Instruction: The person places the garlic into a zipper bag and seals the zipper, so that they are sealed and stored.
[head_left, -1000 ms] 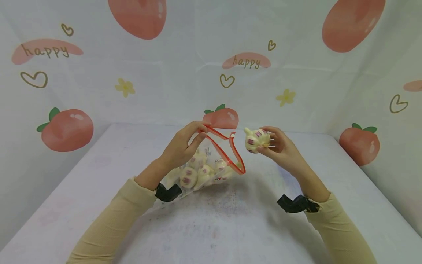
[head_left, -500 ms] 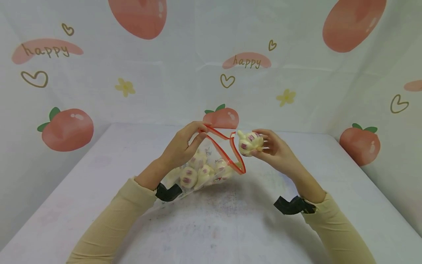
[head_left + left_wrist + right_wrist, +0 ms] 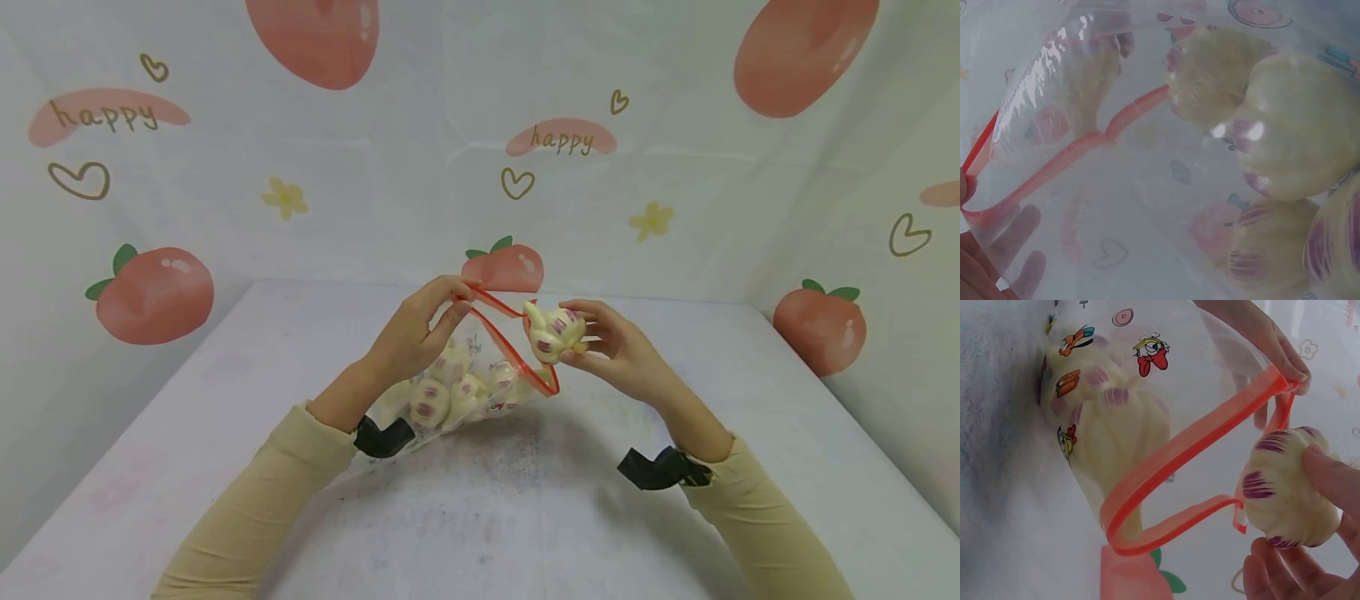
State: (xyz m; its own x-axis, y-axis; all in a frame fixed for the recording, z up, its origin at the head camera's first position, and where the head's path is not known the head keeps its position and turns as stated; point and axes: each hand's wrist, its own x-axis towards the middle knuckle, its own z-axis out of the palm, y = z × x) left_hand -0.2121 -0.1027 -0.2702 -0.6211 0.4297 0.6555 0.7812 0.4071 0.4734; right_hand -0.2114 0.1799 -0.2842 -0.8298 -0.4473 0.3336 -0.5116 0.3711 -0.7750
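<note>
A clear zip bag (image 3: 480, 342) with a red-edged mouth lies on its side, holding several garlic bulbs (image 3: 429, 402). My left hand (image 3: 422, 329) pinches the upper edge of its mouth between thumb and fingers, and the mouth gapes toward the right. My right hand (image 3: 618, 350) holds one garlic bulb (image 3: 555, 333) by thumb and fingertips, right at the mouth. In the right wrist view this bulb (image 3: 1288, 487), cream with purple streaks, sits beside the red zip strip (image 3: 1191, 440). Through the clear film, the left wrist view shows the bagged bulbs (image 3: 1297, 125) close up.
A pale cloth covers the table (image 3: 480, 517). Behind it hangs a white backdrop (image 3: 420, 208) printed with peaches, hearts and flowers. Black bands (image 3: 663, 468) stick out at both wrists. Small cartoon figures (image 3: 1150, 353) are printed on the bag.
My right hand has moved left and slightly down, bringing the garlic bulb from beside the bag to its mouth. My left hand and the bag have stayed put.
</note>
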